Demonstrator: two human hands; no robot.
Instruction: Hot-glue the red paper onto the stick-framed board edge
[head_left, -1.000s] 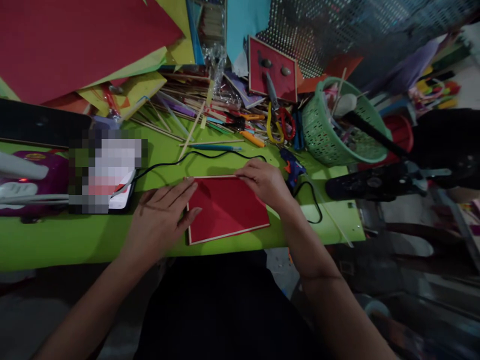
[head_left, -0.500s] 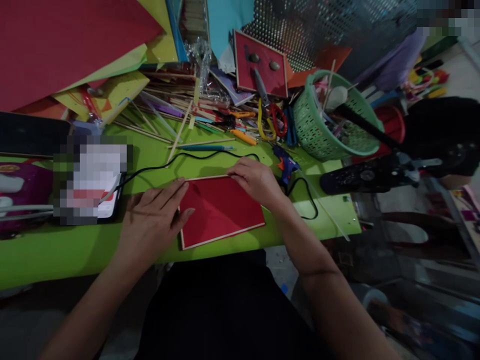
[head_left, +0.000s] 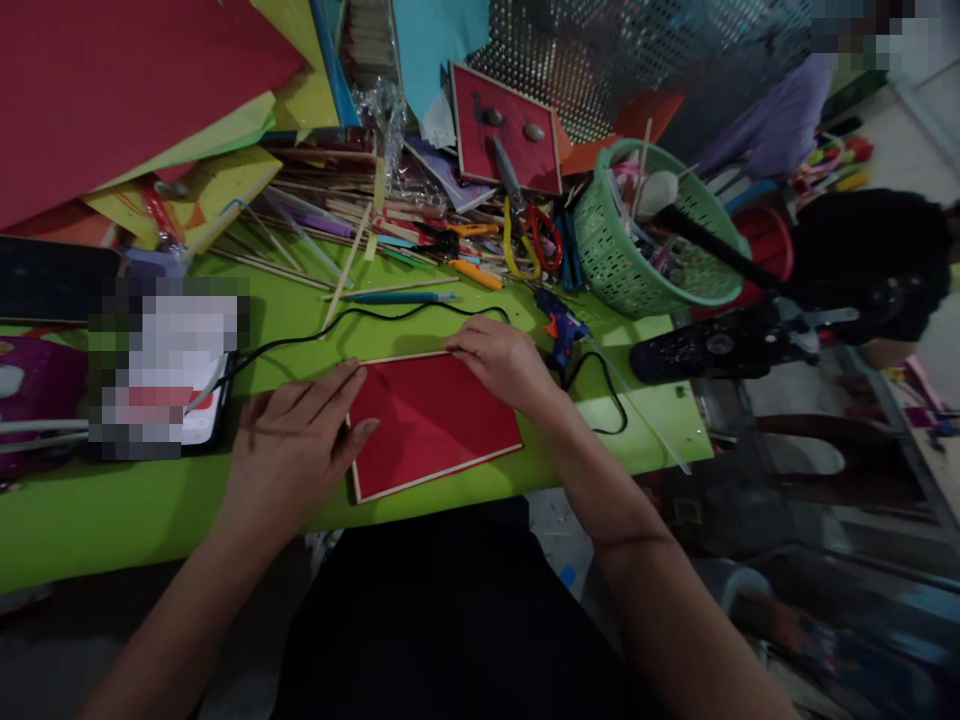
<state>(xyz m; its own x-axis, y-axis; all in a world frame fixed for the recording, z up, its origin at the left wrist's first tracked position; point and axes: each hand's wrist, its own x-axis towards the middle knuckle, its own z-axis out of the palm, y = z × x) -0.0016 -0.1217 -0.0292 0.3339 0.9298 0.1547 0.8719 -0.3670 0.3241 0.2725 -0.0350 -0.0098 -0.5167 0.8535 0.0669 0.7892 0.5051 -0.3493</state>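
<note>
A red rectangular board [head_left: 439,425] edged with thin pale wooden strips lies on the green table [head_left: 262,515]. My left hand [head_left: 296,430] rests flat against the board's left edge, fingers stretched out and thumb apart over the red surface. At the far edge my right hand [head_left: 506,365] has its fingers bent together, pinching the wooden strip and board near the right corner; the fingertips are partly hidden. Just right of that hand sits a blue hot glue gun [head_left: 560,325] with a clear glue stick protruding.
Beyond the board lie scissors [head_left: 525,235], an orange pen [head_left: 478,273], a teal pen [head_left: 405,297] and many thin sticks. A green basket [head_left: 626,255] stands at right, beside a black tripod [head_left: 697,345]. A phone [head_left: 199,425] lies at left. A black cable [head_left: 300,337] crosses behind the board.
The whole view has shifted slightly, so things appear a little further left. Both hands keep the same pose on the board.
</note>
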